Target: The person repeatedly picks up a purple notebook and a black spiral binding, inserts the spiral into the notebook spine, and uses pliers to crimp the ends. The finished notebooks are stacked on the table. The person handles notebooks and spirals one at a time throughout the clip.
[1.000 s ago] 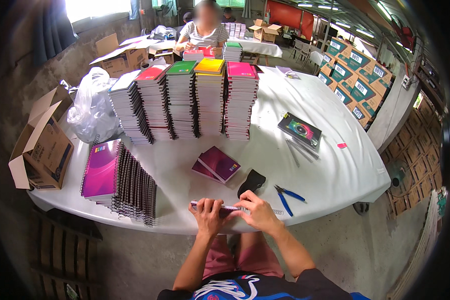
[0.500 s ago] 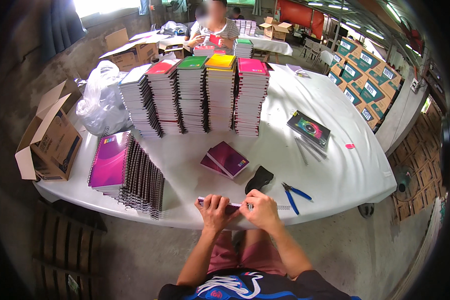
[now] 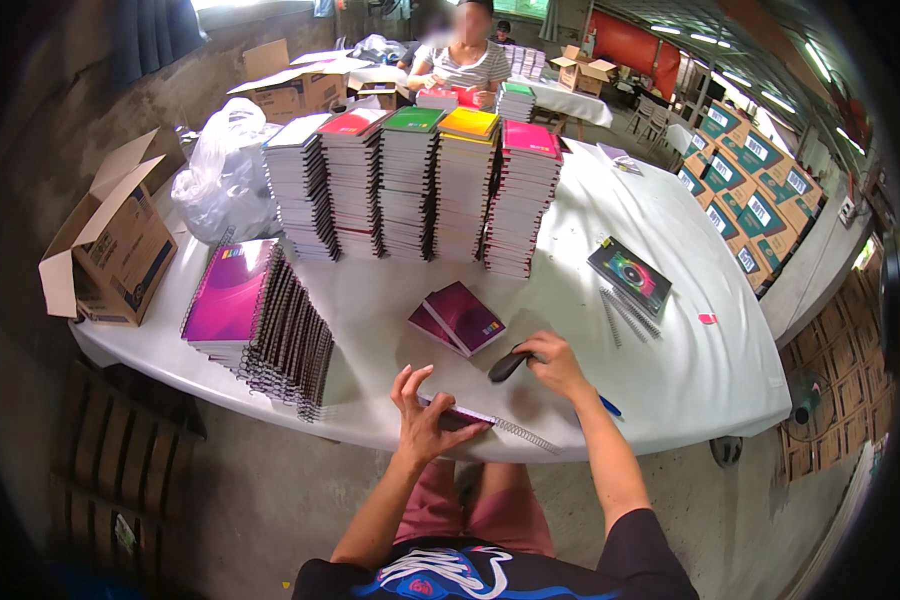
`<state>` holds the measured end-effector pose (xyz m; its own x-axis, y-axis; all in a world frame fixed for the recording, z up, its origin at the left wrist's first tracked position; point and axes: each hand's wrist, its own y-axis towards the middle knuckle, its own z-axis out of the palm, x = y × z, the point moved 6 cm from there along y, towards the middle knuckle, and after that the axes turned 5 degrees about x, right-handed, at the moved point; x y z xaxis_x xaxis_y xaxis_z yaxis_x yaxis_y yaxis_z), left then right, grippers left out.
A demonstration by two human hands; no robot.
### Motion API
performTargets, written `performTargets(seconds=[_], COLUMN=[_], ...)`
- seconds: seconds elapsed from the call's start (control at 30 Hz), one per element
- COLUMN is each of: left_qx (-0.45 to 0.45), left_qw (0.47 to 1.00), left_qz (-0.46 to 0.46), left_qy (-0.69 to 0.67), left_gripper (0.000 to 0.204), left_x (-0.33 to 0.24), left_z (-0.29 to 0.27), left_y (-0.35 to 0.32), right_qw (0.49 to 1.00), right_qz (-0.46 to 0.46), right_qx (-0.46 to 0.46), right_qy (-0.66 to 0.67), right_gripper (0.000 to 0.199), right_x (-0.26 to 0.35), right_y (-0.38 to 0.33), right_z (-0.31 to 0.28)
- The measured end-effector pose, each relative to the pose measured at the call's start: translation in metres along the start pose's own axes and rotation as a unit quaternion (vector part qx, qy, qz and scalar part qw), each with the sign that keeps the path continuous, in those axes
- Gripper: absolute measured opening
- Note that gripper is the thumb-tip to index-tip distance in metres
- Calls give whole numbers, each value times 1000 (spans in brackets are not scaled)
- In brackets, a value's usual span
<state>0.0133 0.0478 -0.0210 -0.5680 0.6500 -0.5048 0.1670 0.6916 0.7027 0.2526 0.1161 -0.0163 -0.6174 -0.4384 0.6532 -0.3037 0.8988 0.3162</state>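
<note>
At the table's near edge my left hand [image 3: 425,415] grips a purple notebook [image 3: 464,411] held on edge, thumb on the near side and fingers on the far side. A thin wire spiral [image 3: 526,437] sticks out from the notebook's right end. My right hand [image 3: 556,362] has a black curved object [image 3: 509,367] in its fingers, just above the table; its exact kind I cannot make out. Beside my right wrist, a blue handle of the cutting pliers [image 3: 610,404] shows, while the rest is behind the arm. Two purple notebooks [image 3: 462,318] lie overlapping beyond my hands.
Tall notebook stacks [image 3: 407,185] stand across the far side, near a white plastic bag [image 3: 225,185]. Spiral-bound purple notebooks [image 3: 232,300] are piled at left by an open carton [image 3: 120,245]. A black-covered notebook [image 3: 630,275] and loose spirals [image 3: 625,318] lie right. Another person [image 3: 467,65] sits opposite.
My right hand has left the notebook's right end and picked up the black object from the table. The wire spiral now extends out of the notebook, still in my left hand.
</note>
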Motion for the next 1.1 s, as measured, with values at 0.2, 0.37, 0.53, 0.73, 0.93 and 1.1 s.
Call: performTargets(seconds=[0.2, 0.37, 0.53, 0.73, 0.93, 1.1], left_qx=[1, 31, 49, 33, 37, 41], left_qw=[1000, 999, 998, 994, 990, 982], left_qz=[21, -25, -34, -68, -70, -93], left_qy=[-6, 18, -23, -79, -120, -157], left_gripper=[55, 55, 58, 63, 62, 84], left_x=[2, 8, 9, 21, 22, 35], left_z=[3, 2, 9, 11, 11, 16], left_y=[5, 3, 6, 8, 8, 4], right_qw=[877, 915, 961, 967, 966, 896], right_qz=[-111, -4, 34, 41, 4, -78], right_qx=[58, 40, 82, 104, 126, 97], right_qy=[463, 400, 262, 227, 227, 427], right_gripper=[18, 29, 27, 26, 25, 26], right_x=[52, 65, 51, 57, 73, 81], right_y=[-35, -29, -19, -7, -4, -1], right_z=[15, 25, 32, 38, 42, 34])
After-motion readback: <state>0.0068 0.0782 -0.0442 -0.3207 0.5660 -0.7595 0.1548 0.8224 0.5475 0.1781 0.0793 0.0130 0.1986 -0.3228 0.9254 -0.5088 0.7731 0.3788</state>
